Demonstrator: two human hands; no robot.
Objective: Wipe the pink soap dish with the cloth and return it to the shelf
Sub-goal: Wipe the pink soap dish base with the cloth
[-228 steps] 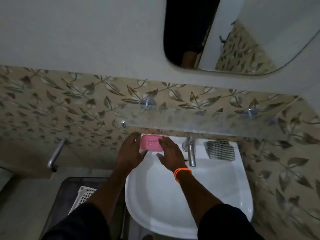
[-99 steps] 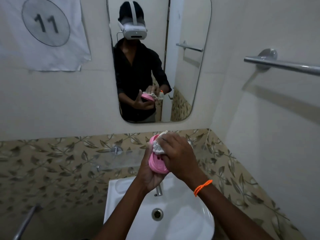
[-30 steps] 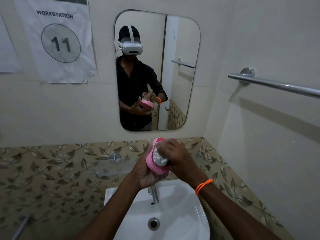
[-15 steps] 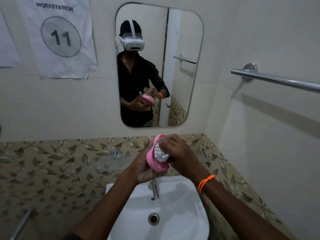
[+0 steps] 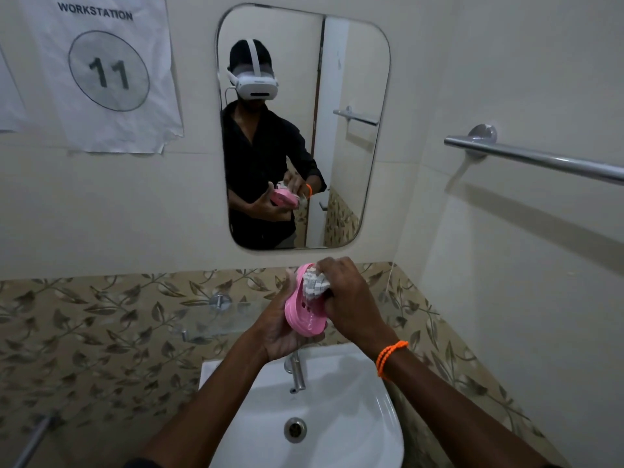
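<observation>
A white sink [image 5: 354, 444] sits low in view, a tap [image 5: 296, 373] at its back and a glass shelf [image 5: 216, 319] on the leaf-patterned tiles behind. Above the sink, both hands meet on the dish [image 5: 304, 315] — the left hand [image 5: 280, 336] cups it from beneath, tilted on edge, while the right hand [image 5: 351, 302] presses a bunched white cloth [image 5: 314, 283] into its hollow. An orange band [image 5: 390, 354] circles the right wrist.
</observation>
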